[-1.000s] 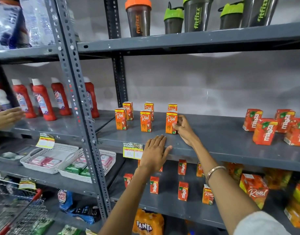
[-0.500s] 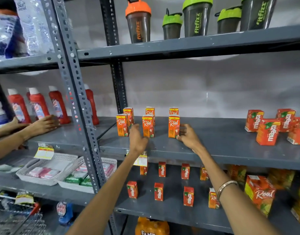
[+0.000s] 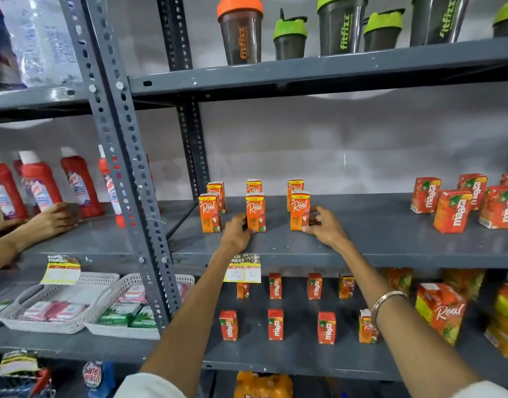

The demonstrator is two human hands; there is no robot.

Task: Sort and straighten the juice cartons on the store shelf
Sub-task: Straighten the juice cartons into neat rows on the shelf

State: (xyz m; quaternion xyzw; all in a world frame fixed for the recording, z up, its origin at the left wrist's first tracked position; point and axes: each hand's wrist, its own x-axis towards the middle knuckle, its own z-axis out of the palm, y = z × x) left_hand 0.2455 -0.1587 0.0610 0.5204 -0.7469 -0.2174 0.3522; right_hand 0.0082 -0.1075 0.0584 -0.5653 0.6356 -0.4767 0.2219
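Several small orange Real juice cartons stand in two rows on the grey middle shelf [image 3: 362,248]. My left hand [image 3: 237,232] grips the lower left side of the front middle Real carton [image 3: 256,209]. My right hand [image 3: 323,225] holds the front right Real carton [image 3: 299,209] from its right side. The front left Real carton [image 3: 209,212] stands untouched. Red Maaza cartons [image 3: 452,211] are grouped at the shelf's right end.
Shaker bottles [image 3: 241,30] line the top shelf. More small cartons [image 3: 275,324] stand on the lower shelf, with bigger Real packs [image 3: 441,310] at right. Another person's hands [image 3: 50,221] rest by red bottles [image 3: 77,182] at left. White baskets [image 3: 60,305] sit below.
My left hand rose from the shelf edge to the front middle carton and closed on it. My right hand stayed on the front right carton. The other person's hands reached in at left.
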